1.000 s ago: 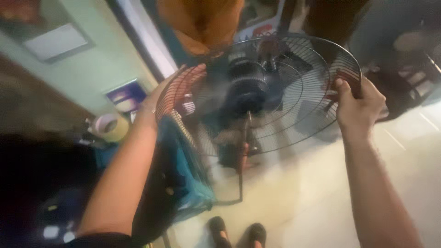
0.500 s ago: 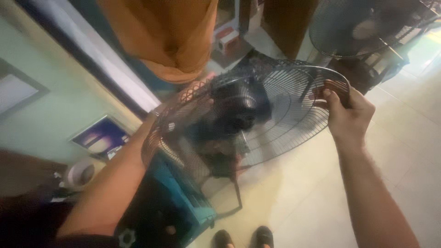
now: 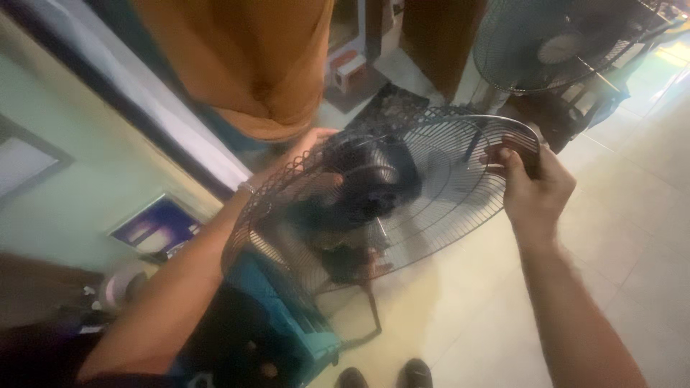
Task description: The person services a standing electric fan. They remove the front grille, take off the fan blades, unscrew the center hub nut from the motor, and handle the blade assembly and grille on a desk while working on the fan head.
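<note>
Fan grille (image 3: pixel 431 194) between both hands, right hand (image 3: pixel 535 190) clenched on rim, left hand (image 3: pixel 302 147) gripping far edge.

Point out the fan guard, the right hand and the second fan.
fan guard (image 3: pixel 438 179), head view, bare wire grille
right hand (image 3: pixel 535 194), head view, back of hand
second fan (image 3: pixel 553 43), head view, grille front

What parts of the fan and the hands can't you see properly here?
Head view:
- Left hand: fingers hidden behind the wire fan guard.
- Fan motor: motion-blurred behind the wires, no detail.
- Second fan: top cut off by the frame edge.
- Right hand: fingertips curl out of sight over the guard rim.
</note>
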The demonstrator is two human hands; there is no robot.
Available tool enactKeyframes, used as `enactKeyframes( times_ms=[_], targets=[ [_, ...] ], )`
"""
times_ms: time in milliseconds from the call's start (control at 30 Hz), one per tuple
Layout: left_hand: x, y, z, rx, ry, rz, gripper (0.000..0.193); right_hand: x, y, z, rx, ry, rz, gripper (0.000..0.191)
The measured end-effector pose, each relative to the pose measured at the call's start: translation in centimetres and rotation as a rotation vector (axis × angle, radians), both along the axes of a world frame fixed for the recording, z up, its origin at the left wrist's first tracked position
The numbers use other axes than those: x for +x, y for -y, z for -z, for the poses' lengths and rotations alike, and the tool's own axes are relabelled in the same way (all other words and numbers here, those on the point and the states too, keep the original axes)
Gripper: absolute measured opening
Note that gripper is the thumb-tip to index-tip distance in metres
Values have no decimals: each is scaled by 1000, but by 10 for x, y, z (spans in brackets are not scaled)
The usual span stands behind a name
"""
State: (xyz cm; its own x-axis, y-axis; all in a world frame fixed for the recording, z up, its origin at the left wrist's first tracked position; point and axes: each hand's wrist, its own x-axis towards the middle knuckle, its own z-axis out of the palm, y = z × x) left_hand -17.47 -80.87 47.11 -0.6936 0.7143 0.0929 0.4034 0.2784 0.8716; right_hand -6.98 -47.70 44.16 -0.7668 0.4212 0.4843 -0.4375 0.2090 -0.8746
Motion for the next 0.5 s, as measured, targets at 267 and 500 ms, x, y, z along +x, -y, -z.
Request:
enactKeyframes(
  times_ms=[267,500],
  targets=[
    [-7,-10,15,11,21,72,102,0,-5,16,157,-95,150,17],
    [-3,-11,26,-7,-27,25,105,5,-3,19,130,-96,145,13]
  ],
)
